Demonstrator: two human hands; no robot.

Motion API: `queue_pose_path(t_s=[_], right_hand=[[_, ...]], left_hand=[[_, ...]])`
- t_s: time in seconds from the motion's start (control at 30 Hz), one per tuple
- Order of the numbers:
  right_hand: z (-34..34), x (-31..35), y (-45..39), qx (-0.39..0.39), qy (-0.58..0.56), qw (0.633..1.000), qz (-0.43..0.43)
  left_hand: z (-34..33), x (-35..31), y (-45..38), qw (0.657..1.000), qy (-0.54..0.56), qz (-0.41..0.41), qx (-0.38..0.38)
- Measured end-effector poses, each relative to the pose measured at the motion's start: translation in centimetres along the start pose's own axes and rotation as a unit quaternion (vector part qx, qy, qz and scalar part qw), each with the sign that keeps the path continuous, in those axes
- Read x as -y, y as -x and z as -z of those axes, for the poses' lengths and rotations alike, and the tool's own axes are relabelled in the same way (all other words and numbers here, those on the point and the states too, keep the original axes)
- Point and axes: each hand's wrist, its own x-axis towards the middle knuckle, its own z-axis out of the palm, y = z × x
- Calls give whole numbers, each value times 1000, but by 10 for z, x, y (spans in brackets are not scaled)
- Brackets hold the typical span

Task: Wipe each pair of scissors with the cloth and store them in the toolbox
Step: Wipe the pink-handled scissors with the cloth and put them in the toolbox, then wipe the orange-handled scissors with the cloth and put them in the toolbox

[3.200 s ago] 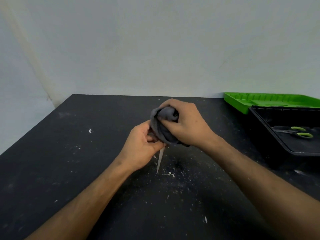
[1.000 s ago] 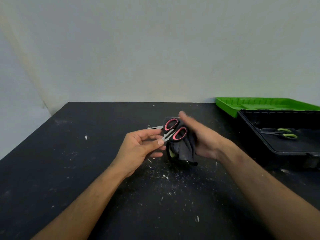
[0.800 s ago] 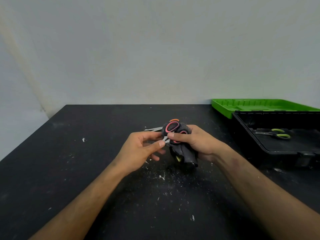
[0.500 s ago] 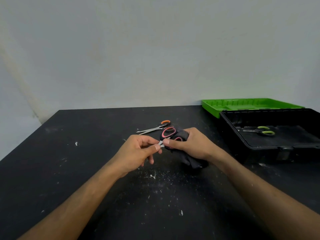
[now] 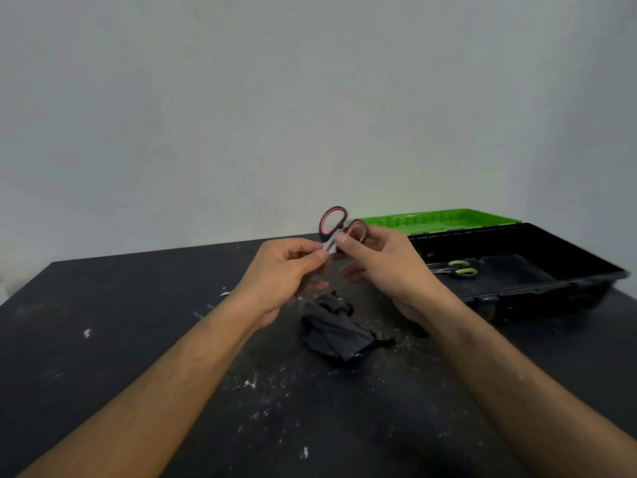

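Note:
Pink-and-black-handled scissors (image 5: 333,225) are held up above the table, handles upward. My left hand (image 5: 282,274) pinches them at the blades, which it mostly hides. My right hand (image 5: 382,263) pinches them just below the handles. The dark grey cloth (image 5: 336,334) lies crumpled on the black table (image 5: 103,339) under my hands, with no hand on it. To the right stands the open black toolbox (image 5: 537,288), with green-handled scissors (image 5: 456,269) lying inside.
The toolbox's green lid (image 5: 437,219) lies open behind it against the white wall. White specks and smears dot the table. The orange-handled scissors seen earlier are hidden behind my hands.
My right hand let go of the cloth, which now lies on the table. Both hands lifted the pink scissors upward. The camera view tilted up and shifted.

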Motion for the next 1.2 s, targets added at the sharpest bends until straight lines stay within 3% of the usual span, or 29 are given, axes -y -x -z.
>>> queue_pose_path(t_s=[0.1,0.2,0.27,0.4,0.53,0.73,0.9,0.97,1.07,1.2], right_hand=[[45,8,-12,-39,-53,998,5],[108,13,-19,-23,-28,999,-28],[149,8,-25,-52,-24,996,-68],[218,-14,-39,-122,-9,980,-158],[233,-42,-51,-86,91,962,-242],[225,-73,-69,6,357,889,-286],[214,-65,-63,14,542,800,-258],[207,-54,-60,14,563,789,-247],[187,-34,-58,-8,567,803,-182],[121,-9,-62,20,520,851,-72]], left_hand=[[-45,-11,-25,995,-60,-16,72],[-85,-6,-52,979,-152,-53,127],[-106,1,-68,964,-207,-68,152],[-124,19,-81,902,-370,-127,184],[-125,38,-75,857,-452,-171,181],[-121,46,-71,864,-444,-192,143],[-118,48,-69,870,-425,-207,142],[-113,46,-68,871,-419,-219,136],[-97,42,-66,873,-419,-218,124],[-52,42,-62,887,-420,-173,85]])
